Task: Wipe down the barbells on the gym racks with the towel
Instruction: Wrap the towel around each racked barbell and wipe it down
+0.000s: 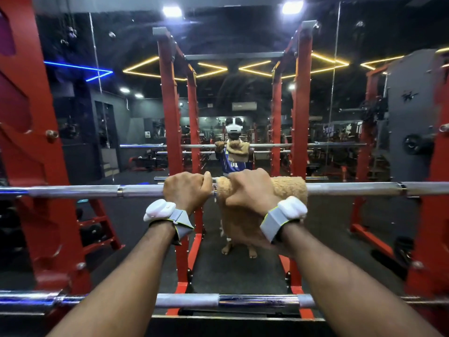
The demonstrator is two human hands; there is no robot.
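Barbell (85,190) lies horizontal across the red rack (36,147), spanning the view from edge to edge. Tan towel (288,188) is draped over its middle, with the loose end hanging below the bar. Left hand (185,192) is overhand on bare steel just beside the towel, fingers curled round the bar. Right hand (250,190) is overhand on the towel, fingers clenched round cloth and bar together. Both forearms reach forward, near parallel. Each wrist carries a white strapped device (159,210).

Fingertips of both hands are hidden behind the bar. Both bar ends are cut off by the frame. The right wrist partly covers the towel's hanging part.

A second bar (189,300) runs across below the forearms, nearer the camera. A mirror (116,113) ahead reflects the rack, the bar and the person. The reflected gym behind is dark and hard to make out.
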